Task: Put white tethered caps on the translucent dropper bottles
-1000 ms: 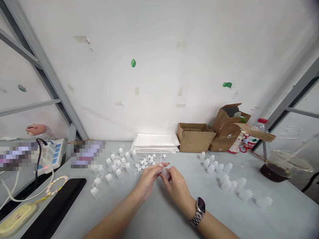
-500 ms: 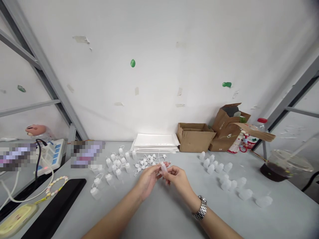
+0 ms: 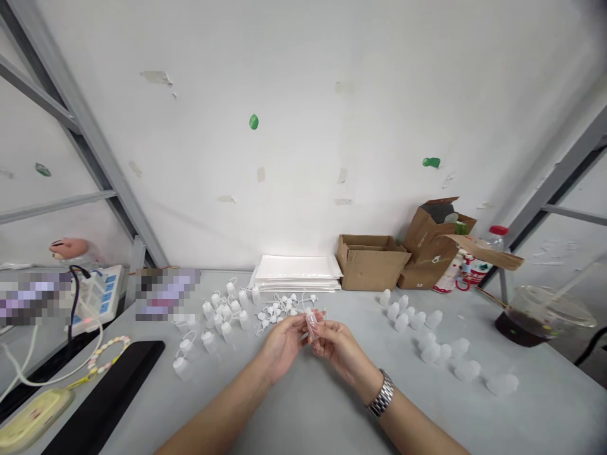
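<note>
Between my two hands is a small translucent plastic bottle [image 3: 312, 321], its thin white strap looping up from the top. My left hand [image 3: 283, 344] has its fingers closed around the far side of the bottle, partly hidden behind it. Thumb and fingers of my right hand [image 3: 339, 346] pinch it from the right. Just beyond lies a pile of loose white strapped caps [image 3: 277, 308]. To the left stand several small bottles with caps and loops [image 3: 226, 332]. Several uncapped translucent bottles [image 3: 430, 351] are spread to the right.
White flat envelopes [image 3: 298, 272] are stacked against the wall beside a cardboard box [image 3: 372, 262] and a brown paper bag [image 3: 422, 253]. A drink cup [image 3: 526, 322] stands far right. At left are a black pad [image 3: 109, 392], a power strip [image 3: 102, 297] and cables.
My right hand's fingers have shifted slightly on the bottle, which remains in both hands. The other items look unmoved; the view has shifted a little.
</note>
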`<action>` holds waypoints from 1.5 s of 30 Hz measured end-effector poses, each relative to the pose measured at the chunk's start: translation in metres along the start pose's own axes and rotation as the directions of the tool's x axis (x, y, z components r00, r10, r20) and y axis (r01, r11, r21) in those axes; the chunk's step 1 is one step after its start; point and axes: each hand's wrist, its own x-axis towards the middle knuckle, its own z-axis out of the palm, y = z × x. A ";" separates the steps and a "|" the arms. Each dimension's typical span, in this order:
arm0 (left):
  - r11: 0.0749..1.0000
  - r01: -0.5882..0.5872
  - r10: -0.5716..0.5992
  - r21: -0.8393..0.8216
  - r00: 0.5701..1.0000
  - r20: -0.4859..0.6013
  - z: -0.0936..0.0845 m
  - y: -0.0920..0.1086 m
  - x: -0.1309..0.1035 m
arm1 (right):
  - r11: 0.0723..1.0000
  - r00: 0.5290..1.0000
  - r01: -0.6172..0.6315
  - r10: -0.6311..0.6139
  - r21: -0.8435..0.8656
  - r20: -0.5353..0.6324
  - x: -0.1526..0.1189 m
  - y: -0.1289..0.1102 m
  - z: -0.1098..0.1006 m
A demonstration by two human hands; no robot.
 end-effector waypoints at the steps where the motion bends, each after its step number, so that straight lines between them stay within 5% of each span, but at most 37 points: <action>1: 1.000 0.004 -0.004 0.005 1.000 -0.001 0.000 0.000 0.000 | 1.000 1.000 -0.014 0.014 0.027 0.007 0.000 0.001 0.000; 9: 0.986 -0.063 0.064 0.153 0.998 0.003 0.009 0.001 -0.007 | 0.979 0.984 -0.121 0.097 0.162 0.147 0.000 0.002 -0.001; 13: 0.976 -0.121 0.117 0.180 0.993 0.030 0.012 0.002 -0.009 | 0.996 0.995 0.047 -0.041 -0.071 0.086 0.002 0.001 -0.001; 19: 0.883 -0.264 0.318 0.389 0.945 -0.080 -0.001 0.006 -0.001 | 0.879 0.962 0.212 -0.264 -0.426 -0.066 0.002 0.001 0.000; 25: 0.911 -0.255 0.275 0.323 0.961 -0.015 -0.005 0.016 -0.002 | 0.831 0.973 0.225 -0.215 -0.508 0.080 -0.004 -0.009 0.005; 28: 0.942 -0.241 0.236 0.235 0.971 0.051 -0.001 0.017 -0.006 | 0.797 0.961 0.243 -0.277 -0.553 0.022 -0.004 -0.007 0.004; 33: 0.968 -0.227 0.221 0.106 0.973 0.069 0.005 0.008 -0.008 | 0.475 0.820 0.326 -0.572 -0.817 -0.005 -0.006 0.007 -0.003; 41: 0.978 -0.209 0.209 0.011 0.977 -0.036 0.010 0.003 -0.010 | -0.306 0.553 0.285 -0.722 -0.908 0.417 -0.004 0.021 -0.005; 45: 0.982 -0.182 0.181 -0.047 0.983 -0.032 0.011 0.002 -0.011 | -0.400 0.506 0.239 -0.726 -0.885 0.465 -0.003 0.021 -0.003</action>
